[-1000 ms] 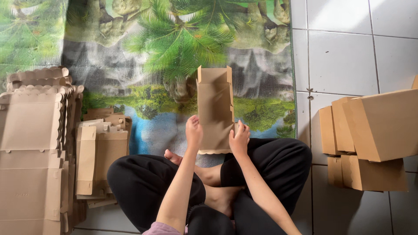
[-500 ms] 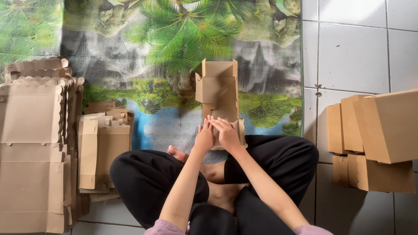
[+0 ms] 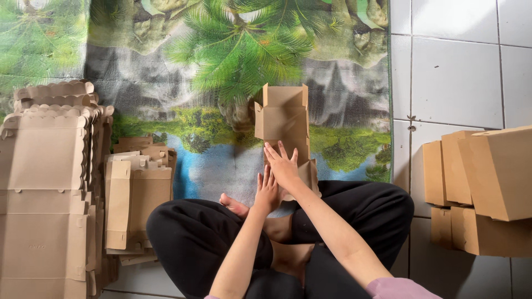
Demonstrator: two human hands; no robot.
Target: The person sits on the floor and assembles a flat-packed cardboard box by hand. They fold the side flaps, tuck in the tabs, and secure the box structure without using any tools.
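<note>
A brown cardboard box blank (image 3: 284,119), partly folded with its far flaps standing up, lies on the printed mat in front of my crossed legs. My right hand (image 3: 284,164) presses flat on its near part, fingers spread. Just left of it, my left hand (image 3: 266,191) rests against the near edge of the cardboard with fingers straight and together. Neither hand wraps around the box. The near end of the blank is hidden under my hands.
A tall stack of flat box blanks (image 3: 44,188) fills the left side, with a smaller pile of blanks (image 3: 136,194) beside my left knee. Several assembled brown boxes (image 3: 487,182) are stacked on the white tiles at right. A palm-and-river printed mat (image 3: 221,61) covers the floor ahead.
The box blank was held upright a second ago. It has since come down onto the mat, its flaps have been folded, and both hands have shifted from gripping its lower edge to pressing on it.
</note>
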